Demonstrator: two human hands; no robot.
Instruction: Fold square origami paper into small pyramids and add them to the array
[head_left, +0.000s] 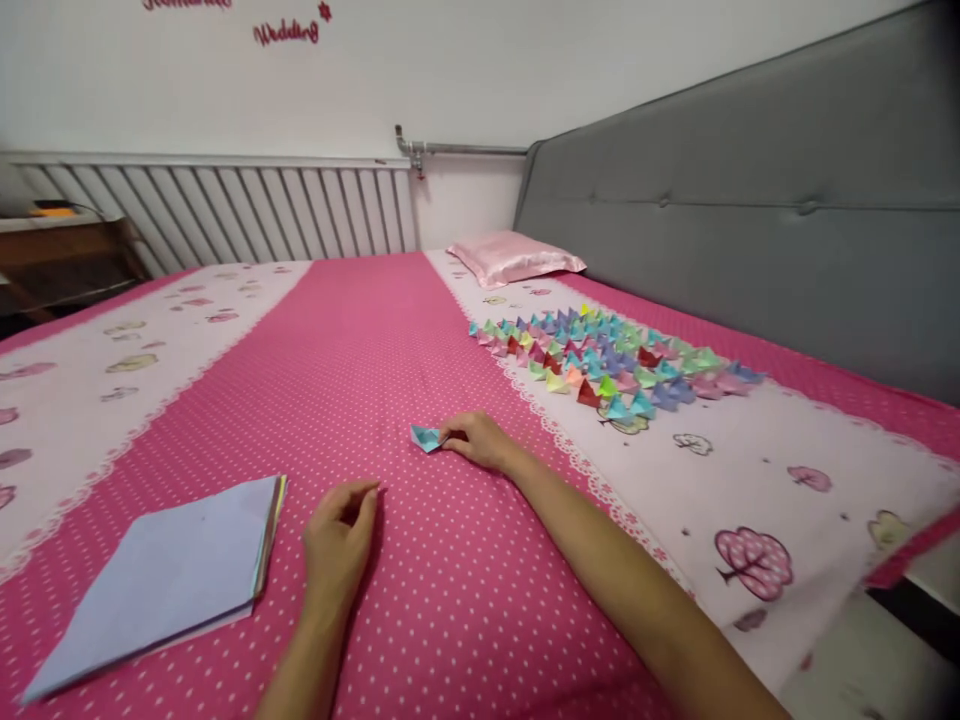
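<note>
My right hand (480,440) pinches the right end of a small light-blue folded paper boat (426,438) just over the pink dotted bedspread (360,340). To the left and nearer me, my left hand (341,525) hovers at the sheet with thumb and forefinger curled and their tips touching; nothing shows between them. A stack of square coloured paper (172,570), lavender on top, lies left of that hand. Many folded paper boats (600,355) in mixed colours stand in close rows on the white printed strip at the right.
A pink satin pillow (514,258) lies at the far end beside the grey padded headboard (750,170). A white radiator (262,210) runs along the far wall. At the far left stands a brown wooden table (60,255).
</note>
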